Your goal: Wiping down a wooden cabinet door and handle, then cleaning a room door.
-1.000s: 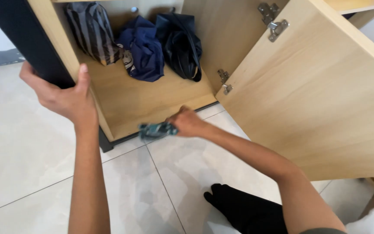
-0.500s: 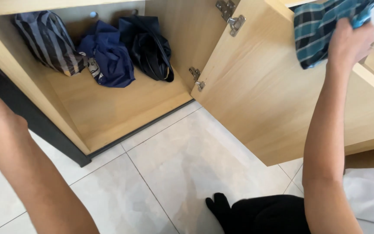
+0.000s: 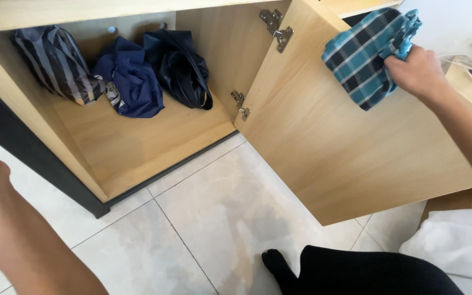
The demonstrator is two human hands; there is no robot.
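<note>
Right hand (image 3: 419, 71) grips plaid cloth (image 3: 367, 54) raised at 2 o'clock above open door (image 3: 350, 147), clear of cabinet (image 3: 137, 147). Left hand mostly out of frame; grip indeterminable. Three bundles (image 3: 132, 82) sit at 11 o'clock.

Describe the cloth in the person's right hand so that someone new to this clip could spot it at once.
Start at the open wooden cabinet door on the right and look to its top edge. There the right hand holds a bunched cloth above the door. It is teal, black and white plaid, unlike the dark striped and navy bundles lying inside the cabinet.
</note>
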